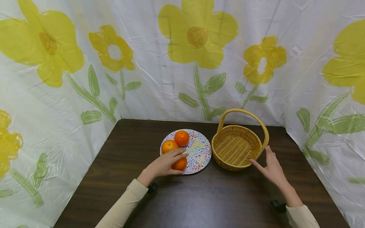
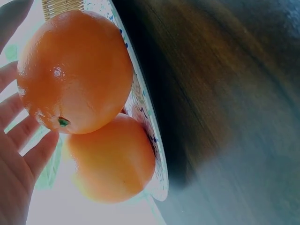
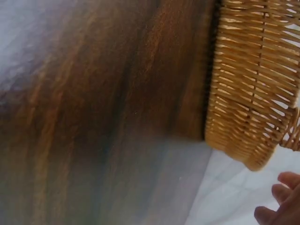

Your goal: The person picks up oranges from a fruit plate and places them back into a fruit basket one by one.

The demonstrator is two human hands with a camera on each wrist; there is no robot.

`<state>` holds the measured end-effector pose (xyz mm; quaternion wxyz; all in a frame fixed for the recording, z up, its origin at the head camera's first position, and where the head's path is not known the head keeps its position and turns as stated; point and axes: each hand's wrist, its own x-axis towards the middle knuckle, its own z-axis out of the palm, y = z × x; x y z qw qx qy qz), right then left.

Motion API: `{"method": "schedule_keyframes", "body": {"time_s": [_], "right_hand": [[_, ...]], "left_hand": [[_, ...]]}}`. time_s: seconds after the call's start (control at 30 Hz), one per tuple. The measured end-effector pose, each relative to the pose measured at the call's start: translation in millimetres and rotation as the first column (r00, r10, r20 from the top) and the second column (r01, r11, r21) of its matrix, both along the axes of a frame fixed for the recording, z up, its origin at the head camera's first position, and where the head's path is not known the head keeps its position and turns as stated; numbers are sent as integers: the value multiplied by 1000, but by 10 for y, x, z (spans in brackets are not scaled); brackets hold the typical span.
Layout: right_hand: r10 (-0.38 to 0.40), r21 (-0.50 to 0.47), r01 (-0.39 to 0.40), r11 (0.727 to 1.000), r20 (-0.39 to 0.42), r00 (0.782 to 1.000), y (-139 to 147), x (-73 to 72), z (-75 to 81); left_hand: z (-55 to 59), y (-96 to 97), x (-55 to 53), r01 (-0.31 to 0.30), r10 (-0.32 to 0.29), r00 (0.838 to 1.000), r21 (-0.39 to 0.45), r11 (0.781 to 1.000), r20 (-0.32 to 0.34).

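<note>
A round plate [image 1: 199, 155] with a multicoloured squiggle pattern holds three oranges: a far one [image 1: 182, 138], one at its left [image 1: 169, 146] and a near one [image 1: 179, 164]. My left hand [image 1: 163, 163] reaches over the near orange, fingers extended and thumb apart on the near side. In the left wrist view, spread fingers lie beside this orange [image 2: 77, 70], its green stem end showing; whether they touch is unclear. A woven basket [image 1: 236, 147] with a tall handle stands right of the plate. My right hand [image 1: 272, 166] is at its right side, thumb by the rim, fingers loosely extended.
Both objects stand toward the back of a dark wooden table [image 1: 199, 199]. Behind and beside it hangs a white curtain [image 1: 148, 95] printed with yellow flowers. The basket's handle [image 1: 242, 110] arches above its bowl.
</note>
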<state>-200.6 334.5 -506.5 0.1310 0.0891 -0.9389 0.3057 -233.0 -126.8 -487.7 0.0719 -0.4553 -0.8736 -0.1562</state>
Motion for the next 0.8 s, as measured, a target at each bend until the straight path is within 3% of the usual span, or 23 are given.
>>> {"method": "schedule_keyframes", "body": {"time_s": [0.13, 0.4, 0.8], "right_hand": [[28, 5, -28, 1000, -12, 1000, 1, -66, -43], [47, 2, -47, 999, 41, 998, 28, -129, -97], [10, 52, -20, 998, 201, 979, 7, -122, -67]], "left_hand": [[-6, -1, -13, -9, 9, 1000, -29, 1000, -3], [-47, 10, -42, -11, 12, 1000, -73, 997, 15], [-16, 34, -65, -7, 10, 999, -73, 997, 36]]}}
